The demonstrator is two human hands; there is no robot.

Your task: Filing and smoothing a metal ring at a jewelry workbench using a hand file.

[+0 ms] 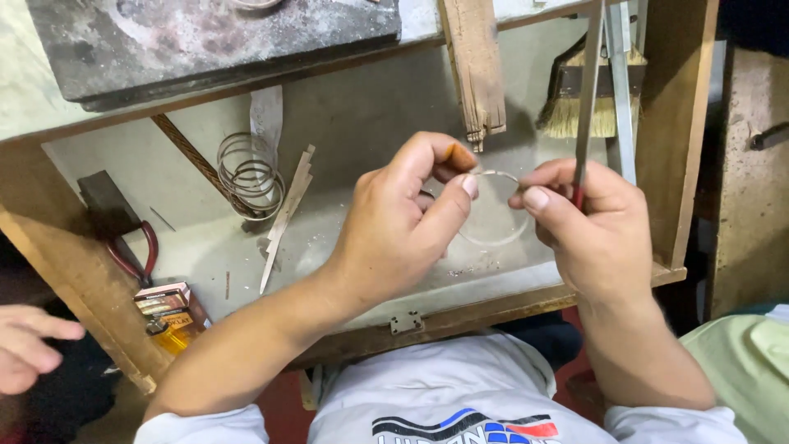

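Observation:
My left hand (403, 222) pinches a thin silver bangle (496, 238) at its upper left rim between thumb and fingers. My right hand (592, 226) touches the bangle's right side with the thumb and grips a long flat metal file (588, 99) that points up and away from me. Both hands hover over an open wooden drawer (460, 316) lined with pale metal sheet. The bangle's far rim shows between my two thumbs; part of it is hidden behind my fingers.
In the drawer lie a stack of wire bangles (249, 174), thin metal strips (288, 215), red-handled pliers (136, 255), a small box with a yellow lighter (170, 316) and a brush (588, 103). A wooden bench peg (477, 66) juts overhead. Another person's hand (29, 345) rests at the left edge.

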